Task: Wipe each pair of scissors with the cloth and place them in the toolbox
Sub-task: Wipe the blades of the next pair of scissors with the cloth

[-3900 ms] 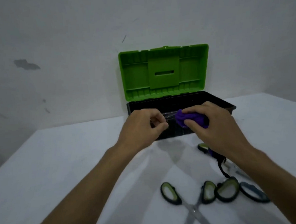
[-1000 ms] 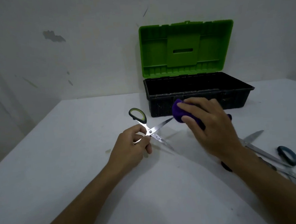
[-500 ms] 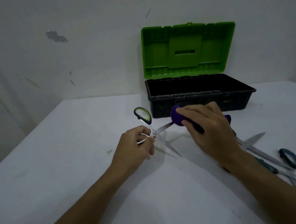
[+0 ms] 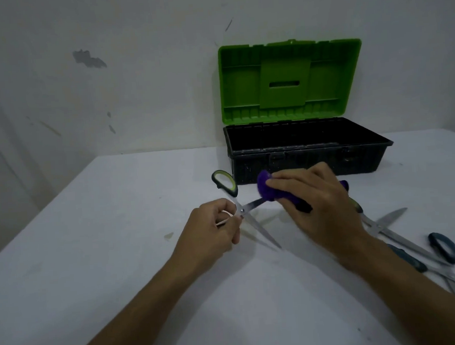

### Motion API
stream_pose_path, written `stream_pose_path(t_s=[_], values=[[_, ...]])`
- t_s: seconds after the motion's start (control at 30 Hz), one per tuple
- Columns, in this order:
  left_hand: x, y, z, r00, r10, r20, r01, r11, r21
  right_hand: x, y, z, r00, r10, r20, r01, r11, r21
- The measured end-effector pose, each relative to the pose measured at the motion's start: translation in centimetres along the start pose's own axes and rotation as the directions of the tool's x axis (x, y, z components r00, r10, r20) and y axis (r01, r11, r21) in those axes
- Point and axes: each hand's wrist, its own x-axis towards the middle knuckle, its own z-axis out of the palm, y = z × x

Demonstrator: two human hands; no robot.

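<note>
While the left hand (image 4: 211,230) pinches the open scissors (image 4: 246,215) near the pivot, its fingers curled round one handle loop, the other green-rimmed loop sticks up toward 11 o'clock. One blade points down toward 5 o'clock; the other runs toward 2 o'clock into the purple cloth (image 4: 268,189), which the right hand (image 4: 319,206) grips bunched around that blade. Behind the hands, at 12 o'clock, the toolbox (image 4: 308,154) stands on the white surface (image 4: 105,246) with its green lid (image 4: 291,80) raised. More scissors (image 4: 412,243) lie at 4 o'clock, partly under the right forearm.
</note>
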Motion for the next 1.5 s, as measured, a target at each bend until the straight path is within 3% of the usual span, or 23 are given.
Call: stream_pose_path(t_s=[0.13,0.23,0.37,0.5,0.57,0.67,0.77,0.83,0.93,1.03,1.27,1.4,1.5], values=[[-0.3,0.2,-0.1,0.996,0.079,-0.029,-0.077,0.996,0.047,0.3,-2.3,1.0,0.974,-0.166,0.153,0.163,0.986,0.034],[-0.1,0.2,-0.7,0.989,0.124,-0.079,-0.120,0.991,0.054,0.4,-0.8,0.8,0.993,-0.066,0.097,0.069,0.997,-0.038],[0.4,0.0,-1.0,0.995,0.067,-0.072,-0.066,0.998,0.019,0.1,1.0,-0.4,0.998,0.069,0.001,-0.069,0.989,-0.130],[0.2,0.2,-0.6,0.997,0.050,-0.054,-0.048,0.998,0.038,0.2,-1.2,0.4,0.996,-0.048,0.070,0.051,0.998,-0.038],[0.1,0.4,-0.8,0.999,0.039,-0.029,-0.040,0.998,-0.042,0.3,-1.9,1.0,0.988,-0.082,0.130,0.083,0.997,-0.004],[0.3,0.3,-1.8,0.999,0.028,0.015,-0.026,0.988,-0.152,0.3,-0.8,1.0,0.997,-0.010,0.078,0.012,1.000,-0.015],[0.5,0.1,-2.1,1.000,0.011,0.017,-0.008,0.987,-0.164,0.0,1.1,0.2,0.989,0.149,-0.001,-0.148,0.983,-0.107],[0.6,-0.2,-1.6,1.000,-0.006,0.004,0.006,0.989,-0.147,-0.1,1.2,-0.1,0.983,0.176,-0.044,-0.180,0.975,-0.131],[0.6,-0.3,-0.9,1.000,0.003,-0.028,-0.005,0.998,-0.063,0.3,-0.6,0.2,0.995,0.076,-0.057,-0.080,0.995,-0.059],[0.3,-0.2,-0.9,1.000,0.029,0.006,-0.029,0.996,-0.081,0.2,-2.2,1.2,0.998,-0.026,0.062,0.027,0.999,-0.016],[0.9,-0.5,-2.2,0.998,-0.056,-0.020,0.054,0.993,-0.102,-0.4,1.9,0.1,0.965,0.262,-0.007,-0.259,0.948,-0.185],[0.8,-0.3,-1.6,0.995,-0.086,-0.052,0.085,0.996,-0.022,0.1,-0.4,0.0,0.985,0.172,-0.010,-0.172,0.983,-0.058],[0.4,0.0,-0.9,0.994,-0.078,-0.077,0.079,0.997,0.019,0.5,-3.2,0.8,0.993,0.087,0.076,-0.089,0.996,0.020]])
